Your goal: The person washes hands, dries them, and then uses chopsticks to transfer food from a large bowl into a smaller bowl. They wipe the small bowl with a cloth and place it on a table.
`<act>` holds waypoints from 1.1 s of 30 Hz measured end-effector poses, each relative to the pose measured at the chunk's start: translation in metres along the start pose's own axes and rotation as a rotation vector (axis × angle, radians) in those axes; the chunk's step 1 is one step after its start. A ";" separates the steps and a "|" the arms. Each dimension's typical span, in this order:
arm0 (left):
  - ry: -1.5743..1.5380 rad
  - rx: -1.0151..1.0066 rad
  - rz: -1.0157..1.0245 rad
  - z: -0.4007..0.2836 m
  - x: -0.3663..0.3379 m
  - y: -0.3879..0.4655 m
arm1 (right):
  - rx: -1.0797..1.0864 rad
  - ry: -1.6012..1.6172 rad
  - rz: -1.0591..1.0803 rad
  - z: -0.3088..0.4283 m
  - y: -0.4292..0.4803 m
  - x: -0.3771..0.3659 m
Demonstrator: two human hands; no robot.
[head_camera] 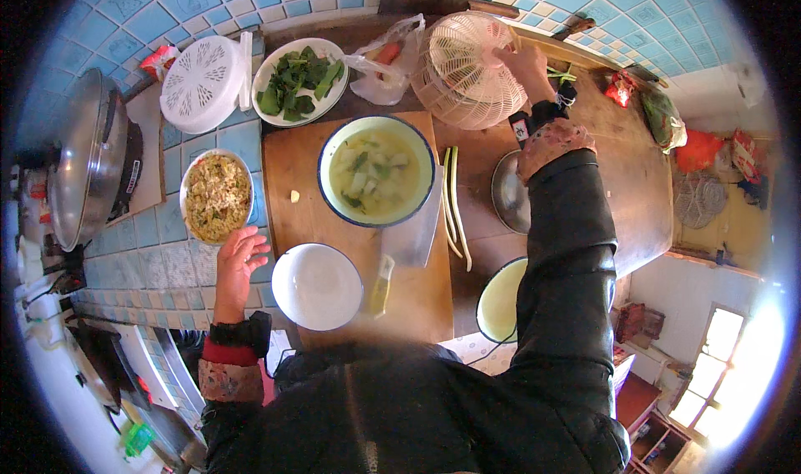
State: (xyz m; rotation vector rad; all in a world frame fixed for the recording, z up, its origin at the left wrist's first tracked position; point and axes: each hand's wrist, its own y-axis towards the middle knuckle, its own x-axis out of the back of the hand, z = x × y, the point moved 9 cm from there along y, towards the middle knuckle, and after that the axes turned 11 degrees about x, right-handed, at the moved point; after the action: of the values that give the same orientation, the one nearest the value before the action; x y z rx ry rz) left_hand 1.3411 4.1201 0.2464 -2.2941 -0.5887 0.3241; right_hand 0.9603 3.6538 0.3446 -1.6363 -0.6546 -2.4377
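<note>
At the back of the counter my right hand (527,67) grips the middle of a pink slatted plastic food cover (460,95); its fingertips are partly hidden. My left hand (239,261) is empty, fingers apart, just below a bowl of fried rice (218,192). Between my arms, an enamel basin of soup (377,170) with pale chunks and green leaves stands on a wooden cutting board (288,161). Partly under it lies a cleaver (410,236) with a yellowish handle (380,289). A white bowl (317,286) sits at the board's near left.
Behind are a plate of leafy greens (299,83), a plastic bag (388,61) and a white perforated lid (203,86). Scallion stalks (457,211) lie right of the board. A metal bowl (510,192) and another basin (500,302) are partly behind my right sleeve. A lidded wok (84,161) stands left.
</note>
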 end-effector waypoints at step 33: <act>-0.005 0.001 -0.019 0.010 0.000 0.011 | -0.643 0.894 0.207 -0.082 -0.089 -0.060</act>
State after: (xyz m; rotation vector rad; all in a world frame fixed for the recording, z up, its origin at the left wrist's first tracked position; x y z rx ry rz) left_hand 1.3408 4.1197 0.2313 -2.2857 -0.6121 0.3216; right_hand 0.8840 3.6915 0.2396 -0.4798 0.4357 -2.9456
